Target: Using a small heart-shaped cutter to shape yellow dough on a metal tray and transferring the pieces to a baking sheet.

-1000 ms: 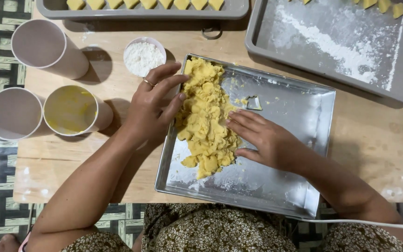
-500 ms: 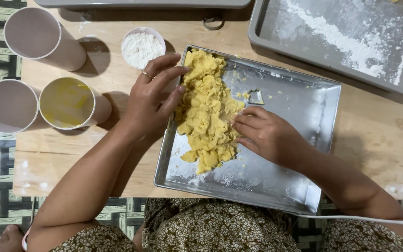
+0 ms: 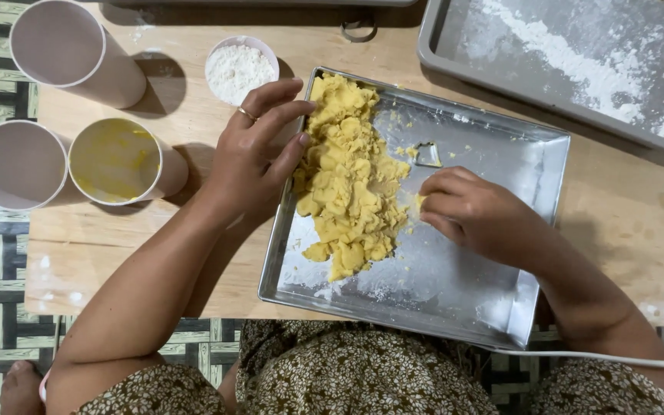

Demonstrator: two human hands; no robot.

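Leftmost stood three cups (image 3: 63, 146) and a small bowl of flour (image 3: 240, 69) on the wooden surface (image 3: 639, 230). Next, the left hand (image 3: 259, 150) lay spread and open against the yellow dough (image 3: 351, 184) in the metal tray (image 3: 493, 307). Further right, the right hand (image 3: 474, 211) had its fingers curled, pinching a bit of dough near a small metal cutter (image 3: 427, 154).

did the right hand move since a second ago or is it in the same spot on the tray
Yes. The right hand has crept up the metal tray toward the small cutter and now pinches a bit of dough at the edge of the yellow dough pile.
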